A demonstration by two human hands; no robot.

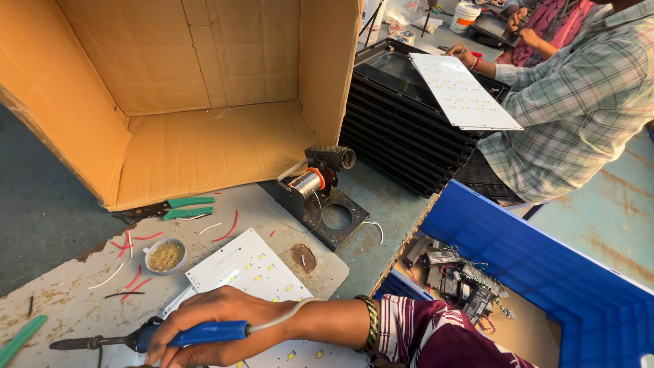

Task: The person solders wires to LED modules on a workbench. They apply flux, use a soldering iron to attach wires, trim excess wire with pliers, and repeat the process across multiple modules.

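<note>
Head view: the right hand point(218, 324) has its fingers point(178, 341) wrapped tight around the blue handle of a soldering iron point(153, 336), which lies nearly level with its dark metal tip pointing away from the fingers to the left, just above the table point(61, 313). A pale cord leaves the back of the handle and curves over the wrist, which wears a green and gold bangle point(370, 322) next to a maroon patterned sleeve. The left hand is not in the picture.

Right under and behind the fingers lies a white LED board point(248, 269), flat on the table, its small yellow chips in rows. Just beyond the fingers to the left sits a small round tin point(165, 256) of yellowish paste, with cut bits of red and white wire point(133, 281) scattered around it. Further out are green-handled pliers point(174, 206), lying at the mouth of a large open cardboard box point(204, 143) that rests on its side. Beyond the board, to the right, stands a black stand carrying a solder spool point(308, 182), and past it a stack of black lamp housings point(402, 146).

Well apart, at the far right, another person in a checked shirt holds a second white LED board point(463, 92) tilted over the stack, one hand point(463, 53) at its far edge. Below the table's edge, to the right of the fingers, a blue crate point(545, 272) holds a jumble of small dark electronic parts.
</note>
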